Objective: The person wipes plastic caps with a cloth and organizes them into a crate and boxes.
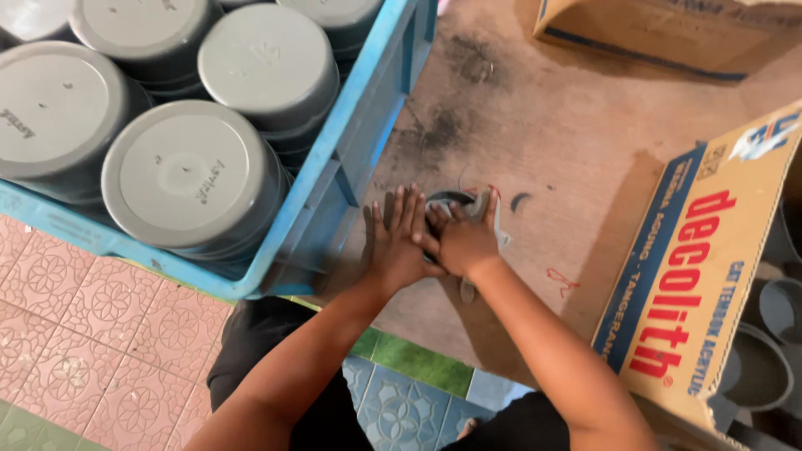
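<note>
Here, left hand (399, 242) lies flat, open, on the grey lid (447, 200); right hand (464, 242) grips it.

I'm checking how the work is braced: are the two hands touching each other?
Touching. The head view shows the left hand pressed flat against the right hand, no gap between them.

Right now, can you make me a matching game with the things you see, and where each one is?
Things:
1. blue crate
2. grey pots
3. cardboard box
4. small dark ring

Places:
A. under the two hands
B. stacked upside down in the crate
C. on the right, lying open with dark pots inside
D. upper left, beside the left hand

Pairs: 1-D, 2-B, 3-C, 4-A. The right hand presses on the ring with a pale tool in its grip.
</note>
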